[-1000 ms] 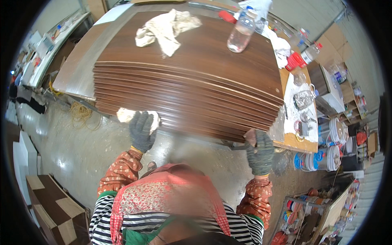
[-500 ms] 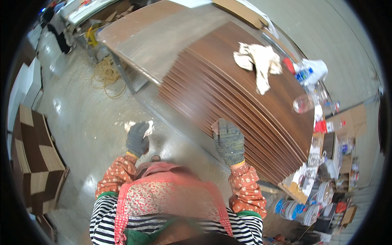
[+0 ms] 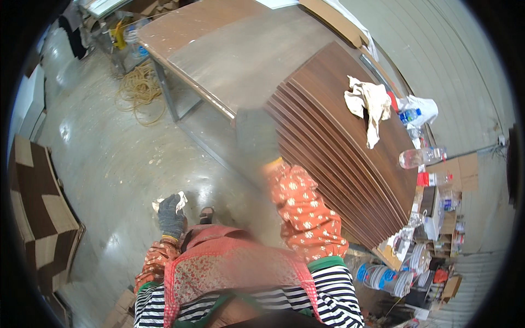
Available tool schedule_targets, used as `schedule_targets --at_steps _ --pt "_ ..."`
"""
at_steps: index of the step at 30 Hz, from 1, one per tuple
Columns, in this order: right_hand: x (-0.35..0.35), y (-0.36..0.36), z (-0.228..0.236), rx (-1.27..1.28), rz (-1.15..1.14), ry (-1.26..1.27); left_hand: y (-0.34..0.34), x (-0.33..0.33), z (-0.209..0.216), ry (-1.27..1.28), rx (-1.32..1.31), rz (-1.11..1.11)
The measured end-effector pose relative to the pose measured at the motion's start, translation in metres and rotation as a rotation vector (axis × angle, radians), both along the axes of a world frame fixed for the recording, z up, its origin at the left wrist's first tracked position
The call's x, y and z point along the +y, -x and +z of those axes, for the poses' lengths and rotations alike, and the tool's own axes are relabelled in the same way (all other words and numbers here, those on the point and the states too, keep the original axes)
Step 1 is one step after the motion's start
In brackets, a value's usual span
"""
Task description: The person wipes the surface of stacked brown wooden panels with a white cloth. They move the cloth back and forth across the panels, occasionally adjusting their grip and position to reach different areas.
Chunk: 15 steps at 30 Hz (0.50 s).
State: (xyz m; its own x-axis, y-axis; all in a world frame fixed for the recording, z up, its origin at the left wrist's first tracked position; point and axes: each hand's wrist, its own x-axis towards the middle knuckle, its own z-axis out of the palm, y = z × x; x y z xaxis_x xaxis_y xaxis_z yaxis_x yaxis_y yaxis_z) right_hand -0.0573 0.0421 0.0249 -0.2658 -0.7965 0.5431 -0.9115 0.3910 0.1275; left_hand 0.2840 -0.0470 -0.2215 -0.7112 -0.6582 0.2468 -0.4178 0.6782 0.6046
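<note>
In a grey knit glove, my left hand is closed on a crumpled white rag, low over the floor beside my apron. My right hand, gloved the same way, is smeared by motion at the left ends of a stack of dark brown wood-grain panels. Its fingers and anything in them cannot be made out. The panels lie fanned in steps, their long edges showing toward me. On the top panel rests a larger white cloth.
The stack sits on a large worktable. Plastic bottles stand along its right side. Wire-like rolls lie below right. A coil of yellowish hose is on the floor; brown-and-beige stacked boards stand left.
My right hand has moved away from me and left along the panel edges, its arm extending. My left hand, still holding the rag, has dropped slightly toward me. The view has shifted somewhat.
</note>
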Motion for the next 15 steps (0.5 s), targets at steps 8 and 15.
schedule_targets --at_steps 8,15 --pt "0.209 -0.058 -0.003 -0.135 -0.427 -0.165 0.035 -0.021 0.008 -0.024 -0.03 -0.222" --pt "0.428 -0.111 0.0 -0.232 -1.171 -0.142 0.024 0.001 0.004 0.007 0.001 -0.089"
